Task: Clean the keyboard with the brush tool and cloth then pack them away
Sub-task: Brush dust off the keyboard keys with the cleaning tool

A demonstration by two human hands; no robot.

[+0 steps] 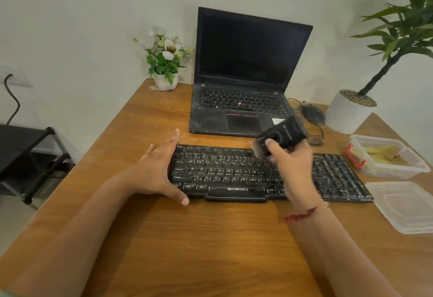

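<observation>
A dusty black keyboard (229, 175) lies across the middle of the wooden desk (187, 238). My left hand (159, 170) rests against its left end, fingers straight along the edge and thumb at the front corner. My right hand (293, 168) grips a black brush tool (281, 136) above the upper middle keys, its blurred bristle end pointing down at the key rows. A yellow cloth (384, 154) lies inside a clear plastic box (419, 168) at the right end of the keyboard.
A clear box lid (405, 205) lies flat by the desk's right edge. Behind the keyboard stands an open black laptop (243, 81) with a mouse (312, 114) and cable beside it. A small flower pot (165, 67) and a large potted plant (351, 109) stand at the back.
</observation>
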